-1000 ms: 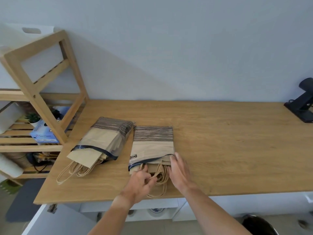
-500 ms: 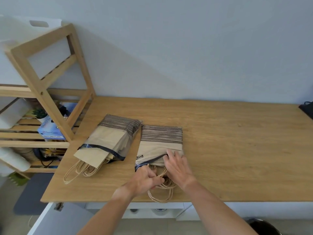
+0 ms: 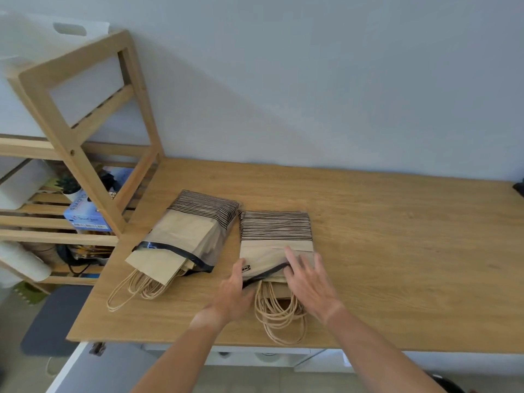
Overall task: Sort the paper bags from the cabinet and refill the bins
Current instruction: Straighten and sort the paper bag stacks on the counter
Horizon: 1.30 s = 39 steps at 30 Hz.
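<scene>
We see two packs of paper bags lying flat on the table [image 3: 397, 251], just beside each other. The right pack [image 3: 276, 239] lies directly ahead of both hands, its twine handles [image 3: 279, 316] spilling toward the table's near edge between the wrists. Our left hand [image 3: 232, 293] holds the pack's open end at its left corner, thumb up by the black rim of the wrapper. Our right hand [image 3: 309, 282] lies spread on top of the same pack, fingers straight and wide. The left pack [image 3: 184, 242] sits tilted, apart from both hands, near the shelf [image 3: 85, 143].
</scene>
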Each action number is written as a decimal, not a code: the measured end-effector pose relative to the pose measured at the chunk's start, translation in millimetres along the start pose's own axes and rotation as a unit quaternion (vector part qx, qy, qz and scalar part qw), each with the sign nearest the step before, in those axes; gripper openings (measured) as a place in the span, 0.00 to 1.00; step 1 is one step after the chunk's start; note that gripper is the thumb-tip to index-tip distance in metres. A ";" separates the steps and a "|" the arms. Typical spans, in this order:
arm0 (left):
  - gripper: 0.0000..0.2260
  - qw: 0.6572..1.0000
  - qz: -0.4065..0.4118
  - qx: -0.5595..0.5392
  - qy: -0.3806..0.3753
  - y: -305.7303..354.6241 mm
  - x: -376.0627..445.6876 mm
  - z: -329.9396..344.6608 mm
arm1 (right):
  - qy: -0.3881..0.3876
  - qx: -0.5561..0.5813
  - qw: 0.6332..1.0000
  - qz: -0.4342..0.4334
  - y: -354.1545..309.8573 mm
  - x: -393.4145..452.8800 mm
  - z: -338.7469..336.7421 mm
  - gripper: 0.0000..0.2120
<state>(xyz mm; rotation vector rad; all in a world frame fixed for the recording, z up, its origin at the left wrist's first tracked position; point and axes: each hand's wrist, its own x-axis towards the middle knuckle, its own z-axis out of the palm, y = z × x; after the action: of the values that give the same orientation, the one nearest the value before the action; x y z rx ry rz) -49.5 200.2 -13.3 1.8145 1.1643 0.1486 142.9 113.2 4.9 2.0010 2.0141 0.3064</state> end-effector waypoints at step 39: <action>0.25 0.911 -0.218 -0.334 0.105 8.8 56.3 -14.8 | 0.104 0.106 0.980 -0.131 -1.4 20.0 19.8 0.06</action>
<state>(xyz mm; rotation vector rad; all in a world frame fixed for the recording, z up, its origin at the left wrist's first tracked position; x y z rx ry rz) -21.2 251.7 -18.6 0.9295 1.4226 0.4305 148.5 132.2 -15.2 1.8515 2.5062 0.2600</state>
